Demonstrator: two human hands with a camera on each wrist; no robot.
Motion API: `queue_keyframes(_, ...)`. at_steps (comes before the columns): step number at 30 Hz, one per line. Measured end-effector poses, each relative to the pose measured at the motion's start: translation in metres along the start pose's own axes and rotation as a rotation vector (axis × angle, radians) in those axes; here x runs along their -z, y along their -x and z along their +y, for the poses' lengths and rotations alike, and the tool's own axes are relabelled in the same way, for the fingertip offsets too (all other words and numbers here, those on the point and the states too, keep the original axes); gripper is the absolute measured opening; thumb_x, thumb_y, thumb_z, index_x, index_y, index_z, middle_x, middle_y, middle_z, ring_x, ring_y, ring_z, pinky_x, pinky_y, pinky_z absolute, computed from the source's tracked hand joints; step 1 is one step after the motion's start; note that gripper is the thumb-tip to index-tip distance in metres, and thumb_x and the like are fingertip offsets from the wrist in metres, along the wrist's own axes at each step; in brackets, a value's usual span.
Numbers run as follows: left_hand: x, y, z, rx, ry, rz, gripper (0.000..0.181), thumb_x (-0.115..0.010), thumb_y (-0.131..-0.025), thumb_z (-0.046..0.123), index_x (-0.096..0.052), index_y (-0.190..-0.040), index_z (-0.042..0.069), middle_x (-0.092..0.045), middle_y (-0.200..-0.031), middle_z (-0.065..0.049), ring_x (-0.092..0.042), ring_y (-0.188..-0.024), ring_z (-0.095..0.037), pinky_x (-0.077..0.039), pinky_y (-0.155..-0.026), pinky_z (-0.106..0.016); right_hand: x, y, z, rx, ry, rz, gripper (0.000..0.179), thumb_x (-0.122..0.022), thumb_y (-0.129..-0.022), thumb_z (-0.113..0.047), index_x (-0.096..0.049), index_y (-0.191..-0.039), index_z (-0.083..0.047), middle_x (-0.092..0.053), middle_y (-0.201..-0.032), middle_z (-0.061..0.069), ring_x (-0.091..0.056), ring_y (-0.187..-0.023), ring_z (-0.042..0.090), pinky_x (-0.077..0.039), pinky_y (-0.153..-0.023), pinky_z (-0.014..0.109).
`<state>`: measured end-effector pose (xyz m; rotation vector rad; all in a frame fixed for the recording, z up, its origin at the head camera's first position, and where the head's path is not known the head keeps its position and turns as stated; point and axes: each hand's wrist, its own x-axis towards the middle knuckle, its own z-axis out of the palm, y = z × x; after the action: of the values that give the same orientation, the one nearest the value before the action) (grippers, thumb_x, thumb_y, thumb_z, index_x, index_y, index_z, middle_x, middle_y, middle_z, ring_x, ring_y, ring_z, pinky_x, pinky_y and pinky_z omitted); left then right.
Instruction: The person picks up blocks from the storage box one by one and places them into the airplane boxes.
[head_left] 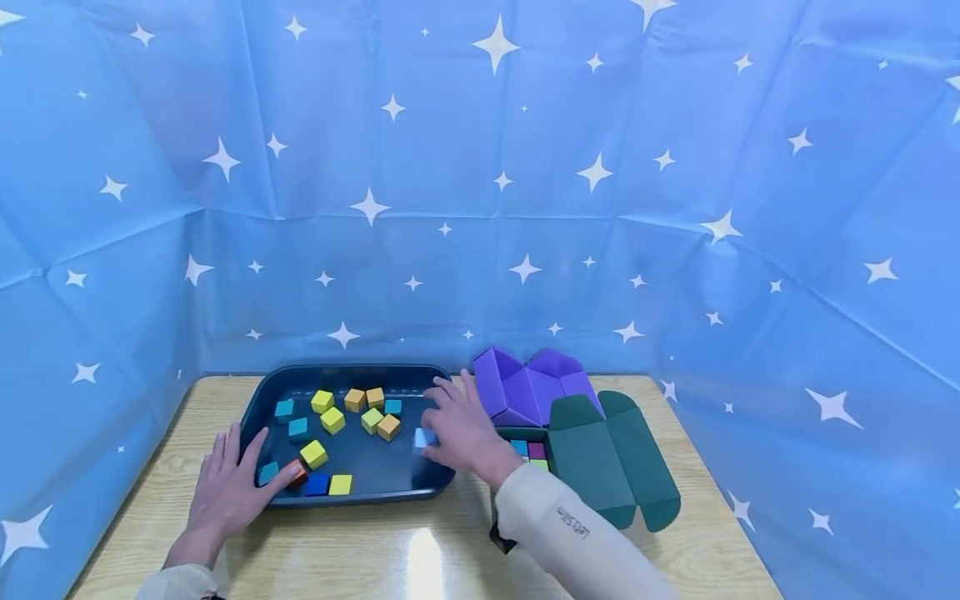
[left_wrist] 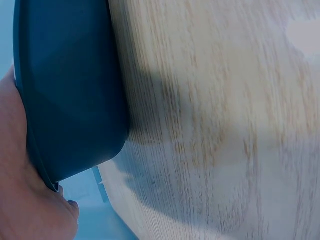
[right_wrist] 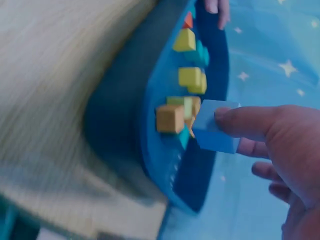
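Note:
My right hand point(head_left: 463, 427) pinches a light blue cube point(right_wrist: 216, 129) between thumb and fingers, over the right end of a dark blue tray point(head_left: 375, 495). At the tray's left end, my left hand point(head_left: 228, 485) rests on the rim with fingers spread and thumb reaching inside. Near that thumb lie a red-orange cube point(head_left: 297, 474), a dark blue cube point(head_left: 317, 484) and a yellow cube point(head_left: 341, 484). Farther back are several yellow, orange and teal cubes, among them an orange cube point(head_left: 388, 427) and a teal cube point(head_left: 298, 429).
Right of the tray stands a dark green box point(head_left: 592, 462) with its flaps spread; the right forearm partly hides it. Inside show a blue cube point(head_left: 519, 447) and a purple cube point(head_left: 536, 451). Open purple flaps point(head_left: 532, 392) stand behind. A starry blue curtain point(head_left: 450, 167) surrounds the wooden table point(head_left: 360, 550).

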<state>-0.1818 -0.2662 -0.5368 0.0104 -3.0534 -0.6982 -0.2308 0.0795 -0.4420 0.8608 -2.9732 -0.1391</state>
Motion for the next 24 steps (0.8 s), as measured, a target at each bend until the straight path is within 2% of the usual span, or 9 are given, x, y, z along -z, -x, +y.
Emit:
queue_keyframes(5,-0.001,0.0,0.001,0.001,-0.005,0.003,0.101,-0.048,-0.088,0.07,-0.022,-0.151,-0.003,0.005,-0.156,-0.038,0.008,-0.143,-0.058,-0.002,-0.111,-0.075,0.006,0.021,0.028,-0.037,-0.042,0.013,0.03,-0.073,-0.082,-0.051,-0.072,-0.102,-0.028,-0.048,-0.147,-0.001,-0.024,-0.149,0.025,-0.004,-0.123,0.06)
queue_keyframes(10,0.0,0.0,0.0,-0.001,-0.007,-0.001,0.101,-0.048,-0.088,0.071,-0.022,-0.151,-0.004,0.005,-0.156,-0.038,0.008,-0.143,-0.058,-0.002,-0.111,-0.075,0.008,0.043,0.05,-0.035,-0.106,0.031,0.023,-0.076,-0.081,-0.043,-0.073,-0.094,-0.024,-0.052,-0.143,0.004,-0.028,-0.147,0.029,-0.007,-0.122,0.061)
queue_keyframes(19,0.0,0.0,-0.001,0.0,-0.004,-0.001,0.1,-0.048,-0.089,0.07,-0.022,-0.151,-0.004,0.007,-0.156,-0.038,0.008,-0.142,-0.059,-0.002,-0.111,-0.075,0.008,0.071,0.07,-0.067,-0.103,0.036,0.024,-0.079,-0.079,-0.043,-0.071,-0.089,-0.023,-0.052,-0.144,0.005,-0.032,-0.145,0.031,-0.011,-0.121,0.062)
queue_keyframes(24,-0.001,-0.001,-0.002,-0.002,-0.004,0.001,0.1,-0.048,-0.089,0.07,-0.021,-0.152,-0.003,0.008,-0.156,-0.038,0.01,-0.143,-0.058,-0.002,-0.111,-0.075,0.004,0.085,0.076,-0.079,-0.127,0.027,0.023,-0.081,-0.078,-0.037,-0.07,-0.089,-0.021,-0.055,-0.14,0.007,-0.034,-0.144,0.032,-0.012,-0.12,0.064)
